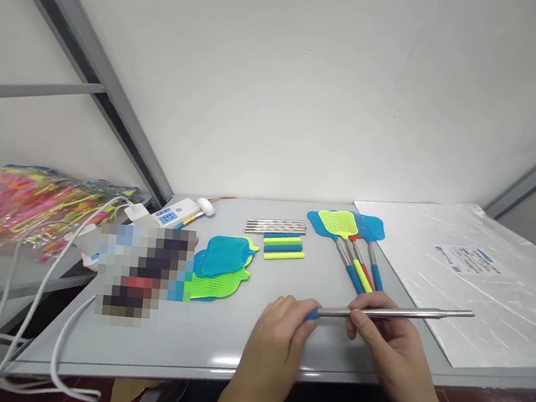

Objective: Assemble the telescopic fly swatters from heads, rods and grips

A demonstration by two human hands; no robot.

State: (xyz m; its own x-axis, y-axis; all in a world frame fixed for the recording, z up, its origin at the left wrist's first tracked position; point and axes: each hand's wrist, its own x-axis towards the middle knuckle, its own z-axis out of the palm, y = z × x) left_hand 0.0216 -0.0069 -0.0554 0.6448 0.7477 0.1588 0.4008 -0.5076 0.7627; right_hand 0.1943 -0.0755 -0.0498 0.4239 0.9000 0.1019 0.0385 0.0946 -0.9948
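Observation:
A metal rod [418, 313] lies level across both hands above the front of the table, its narrower end pointing right. My left hand [274, 342] is wrapped round a blue handle grip [312, 314] at the rod's left end; most of the grip is hidden in the palm. Thumb and fingers of my right hand [391, 343] pinch the rod near its middle. Beyond it, several fly swatters [341, 225] with blue, green and red parts are fanned out. Loose blue and green swatter heads [223, 256] are piled left of centre. Loose grips [284, 256] lie below a row of metal rods [275, 228].
A white packing sheet [488, 308] with a label covers the table's right side. At left are a power strip [173, 214], white cables [50, 269], a blurred-out patch and a heap of bagged colourful items [37, 212]. A white wall stands behind.

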